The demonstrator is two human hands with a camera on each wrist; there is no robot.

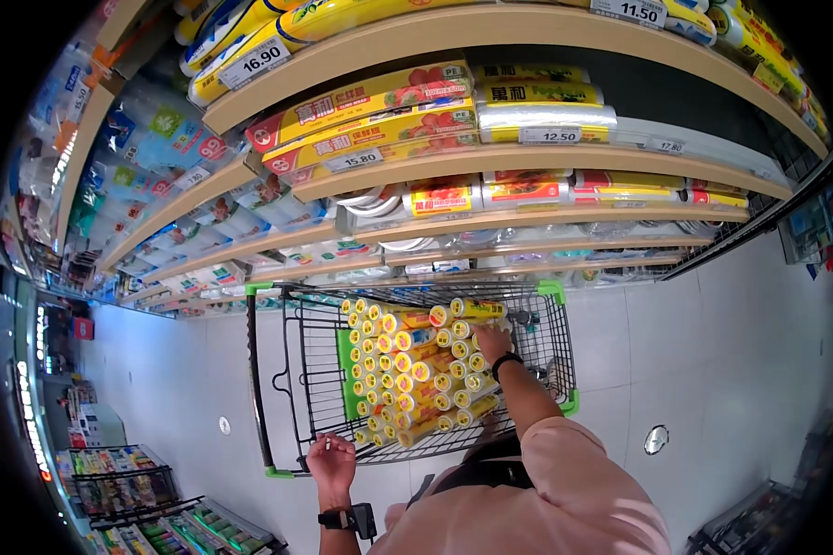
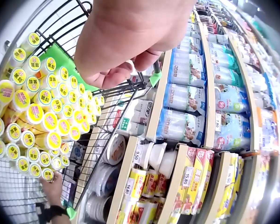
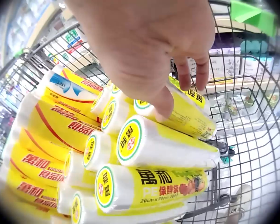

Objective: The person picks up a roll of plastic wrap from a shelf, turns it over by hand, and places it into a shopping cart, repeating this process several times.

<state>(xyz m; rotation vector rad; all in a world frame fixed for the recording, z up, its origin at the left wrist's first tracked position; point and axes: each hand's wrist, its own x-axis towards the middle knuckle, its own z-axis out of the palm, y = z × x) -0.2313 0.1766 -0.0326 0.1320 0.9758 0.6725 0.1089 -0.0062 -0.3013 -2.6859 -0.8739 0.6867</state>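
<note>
Many yellow-and-white film rolls (image 1: 403, 370) lie stacked in a wire shopping cart, their round labelled ends facing the handle. My right hand (image 1: 492, 340) is at the far side of the stack; in the right wrist view, the hand (image 3: 149, 51) has its thumb and fingers around a roll (image 3: 184, 114) on top, partly covering it. Other rolls (image 3: 163, 144) lie beside it. My left hand (image 1: 331, 460) hangs near the cart's near side, fingers loosely curled, holding nothing. The left wrist view shows that hand (image 2: 130, 46) above the rolls (image 2: 42, 100).
The cart's handle (image 1: 257, 379) is at the left, with green corners. Shelves beyond the cart hold boxed film (image 1: 370, 111), bagged goods (image 1: 148, 139) and more rolls. Low racks (image 1: 120, 462) stand at the lower left. A shoe (image 3: 240, 200) shows below the wire.
</note>
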